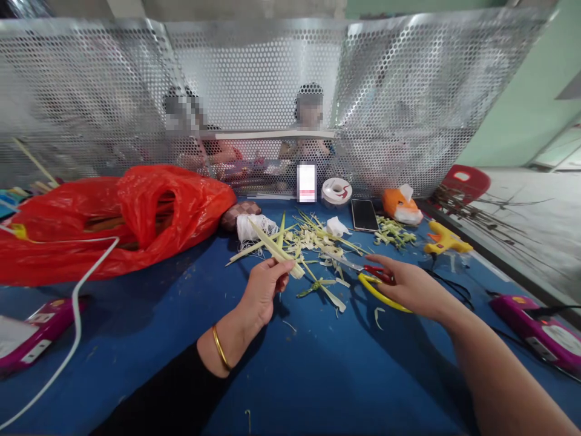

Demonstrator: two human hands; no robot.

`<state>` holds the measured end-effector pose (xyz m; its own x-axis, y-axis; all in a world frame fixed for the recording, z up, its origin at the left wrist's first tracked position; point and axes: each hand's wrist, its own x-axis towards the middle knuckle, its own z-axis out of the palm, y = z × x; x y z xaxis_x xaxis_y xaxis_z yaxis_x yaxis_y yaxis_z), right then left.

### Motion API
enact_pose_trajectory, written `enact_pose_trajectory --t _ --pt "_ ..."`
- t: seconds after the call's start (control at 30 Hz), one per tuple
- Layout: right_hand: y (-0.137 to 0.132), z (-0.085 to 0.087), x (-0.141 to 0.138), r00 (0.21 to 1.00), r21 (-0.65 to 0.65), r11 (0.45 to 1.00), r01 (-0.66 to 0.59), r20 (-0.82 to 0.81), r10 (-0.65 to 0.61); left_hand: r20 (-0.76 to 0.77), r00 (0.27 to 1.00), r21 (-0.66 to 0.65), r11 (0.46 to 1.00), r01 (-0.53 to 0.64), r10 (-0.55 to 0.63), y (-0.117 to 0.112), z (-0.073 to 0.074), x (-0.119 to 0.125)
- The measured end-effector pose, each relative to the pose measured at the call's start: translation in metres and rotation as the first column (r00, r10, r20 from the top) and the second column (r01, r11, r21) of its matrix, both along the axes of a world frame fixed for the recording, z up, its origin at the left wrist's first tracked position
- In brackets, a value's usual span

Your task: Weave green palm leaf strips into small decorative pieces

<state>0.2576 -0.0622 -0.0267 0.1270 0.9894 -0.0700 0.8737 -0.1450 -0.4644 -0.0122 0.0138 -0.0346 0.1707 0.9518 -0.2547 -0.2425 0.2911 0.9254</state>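
Note:
Pinched between the thumb and fingers of my left hand (263,290) is a pale green leaf strip (269,243), its long tip pointing up and to the left. My right hand (412,283) grips scissors (380,294) with red and yellow handles. Their blades lie over the scraps, pointing left toward the strip but apart from it. Beyond both hands spreads a loose heap of pale green and yellowish leaf clippings (313,237). A cut leaf piece (334,298) rests on the blue table (318,369) between the hands.
A red plastic bag (190,212) fills the left side, near a bundle of white string (255,227). Toward the back are a tape roll (336,191), a dark phone (364,215) and a tissue pack (402,206). A yellow glue gun (447,238) and purple power strip (540,330) lie right.

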Motion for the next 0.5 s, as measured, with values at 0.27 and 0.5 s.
enact_pose_trajectory --t 0.27,0.5 --pt "-0.011 0.008 -0.018 0.437 -0.064 0.993 -0.104 -0.9 -0.012 0.055 0.993 0.005 0.994 -0.105 0.105 -0.001 0.0 0.001" --pt "-0.023 0.01 -0.067 0.245 0.059 0.987 -0.152 -0.965 0.095 0.151 0.94 0.066 0.946 -0.317 0.305 0.0 0.001 0.006"
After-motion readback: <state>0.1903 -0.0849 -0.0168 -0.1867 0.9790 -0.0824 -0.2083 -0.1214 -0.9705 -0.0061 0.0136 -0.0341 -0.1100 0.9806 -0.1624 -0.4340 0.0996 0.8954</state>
